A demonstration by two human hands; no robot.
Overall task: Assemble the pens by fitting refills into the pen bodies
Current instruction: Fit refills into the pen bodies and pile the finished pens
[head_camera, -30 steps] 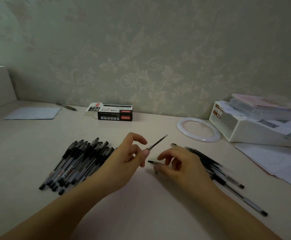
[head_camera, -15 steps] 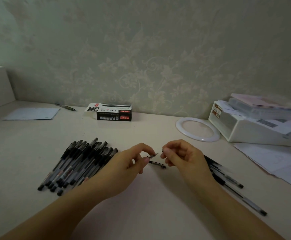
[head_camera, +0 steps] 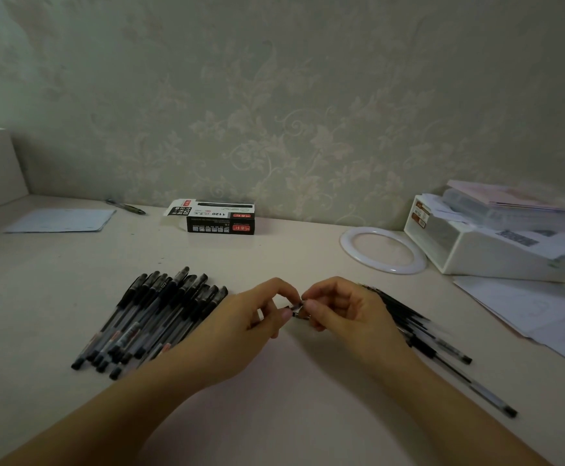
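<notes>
- Your desk (head_camera: 274, 415) holds a white bin (head_camera: 496, 253) at far right, heaped with papers and a clear case; its inside is not readable.
- Loose sheets (head_camera: 543, 311) lie in front of that bin, and a white ring (head_camera: 348, 253) lies flat just to its left.
- At the back wall a black pen box (head_camera: 220, 222) lies on its side with its left flap open; what is in it cannot be seen.
- Capped pens (head_camera: 146, 317) lie bunched to your left, partly under your left forearm.
- A second bunch, refills and pens (head_camera: 422, 331), fans out behind your right wrist.
- Your left hand (head_camera: 240, 327) is curled, thumb and forefinger pinching a small dark pen part (head_camera: 295, 309) just above the desk.
- Your right hand (head_camera: 345, 314) is curled too, its fingertips (head_camera: 311, 305) pinching the same part from the other side, so both hands meet at the middle.
- Whether that part is a refill tip or a body end cannot be told.
- Half a second ago your hands had a small gap between them and a short dark piece lay on the desk below; now the fingertips are together and that piece is hidden or picked up.
</notes>
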